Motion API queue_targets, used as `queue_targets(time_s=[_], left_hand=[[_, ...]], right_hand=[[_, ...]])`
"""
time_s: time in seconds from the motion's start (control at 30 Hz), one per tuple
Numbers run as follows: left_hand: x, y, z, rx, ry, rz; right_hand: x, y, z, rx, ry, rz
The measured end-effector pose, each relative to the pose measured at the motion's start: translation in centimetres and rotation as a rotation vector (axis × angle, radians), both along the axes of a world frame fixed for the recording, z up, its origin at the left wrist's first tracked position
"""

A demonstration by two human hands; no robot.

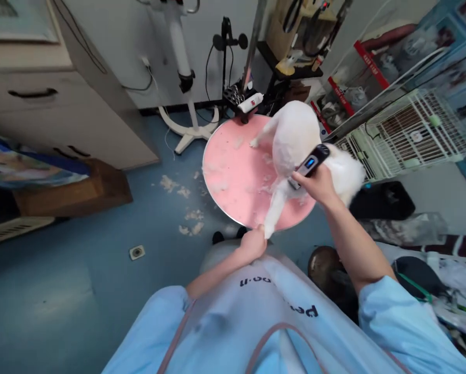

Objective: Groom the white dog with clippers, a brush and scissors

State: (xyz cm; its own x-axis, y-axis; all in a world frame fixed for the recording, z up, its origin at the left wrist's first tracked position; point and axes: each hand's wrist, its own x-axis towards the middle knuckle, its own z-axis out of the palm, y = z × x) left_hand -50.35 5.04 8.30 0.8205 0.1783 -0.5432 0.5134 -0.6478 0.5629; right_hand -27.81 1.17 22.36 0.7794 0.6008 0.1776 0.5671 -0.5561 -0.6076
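A white-furred dog [295,132] stands on a round pink grooming table [236,171], its head end toward the right and blurred. My left hand [253,243] is closed around the paw of its outstretched leg [276,210], at the table's near edge. Higher up, my right hand [319,183] grips a dark and silver hair clipper [310,163] with a lit blue display. The clipper's head lies at the top of that leg, by the body; whether the blade touches the skin cannot be made out. Loose white fur tufts are scattered over the tabletop.
A tool holder with scissors [235,96] and a white device [250,103] sits at the table's far edge beside a metal post. Wire cages [408,135] stand at right. Fur clumps [168,183] lie on the blue floor, near a white stand's base [192,136].
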Motion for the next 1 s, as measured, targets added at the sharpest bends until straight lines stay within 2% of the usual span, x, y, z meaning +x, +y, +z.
queue_targets(time_s=[0.13, 0.3, 0.47, 0.6, 0.67, 0.77, 0.83, 1.0], left_hand=[[-0.3, -0.5, -0.1, -0.066, -0.052, -0.005], [-0.4, -0.7, 0.5, -0.106, -0.072, -0.008], [-0.6, -0.9, 0.4, -0.142, -0.096, -0.012], [-0.8, -0.9, 0.2, -0.156, -0.118, -0.003], [-0.8, -0.9, 0.1, -0.153, -0.121, -0.006], [-0.7, -0.9, -0.2, -0.152, -0.126, -0.012], [-0.6, -0.9, -0.4, -0.147, -0.131, -0.009], [-0.1, -1.0, -0.7, -0.133, -0.162, 0.001]], right_hand=[[0.4, 1.0, 0.0, 0.026, -0.209, -0.064], [0.6, 1.9, -1.4, -0.245, -0.165, 0.072], [0.1, 2.2, -1.7, -0.291, -0.367, 0.022], [0.0, 3.3, -2.4, -0.433, -0.267, 0.109], [-0.1, 3.5, -2.2, -0.445, -0.238, 0.058], [-0.5, 3.4, -1.5, -0.408, -0.360, -0.039], [-0.8, 3.8, -1.4, -0.435, -0.403, -0.025], [-0.1, 6.5, -2.2, -0.536, -0.206, 0.079]])
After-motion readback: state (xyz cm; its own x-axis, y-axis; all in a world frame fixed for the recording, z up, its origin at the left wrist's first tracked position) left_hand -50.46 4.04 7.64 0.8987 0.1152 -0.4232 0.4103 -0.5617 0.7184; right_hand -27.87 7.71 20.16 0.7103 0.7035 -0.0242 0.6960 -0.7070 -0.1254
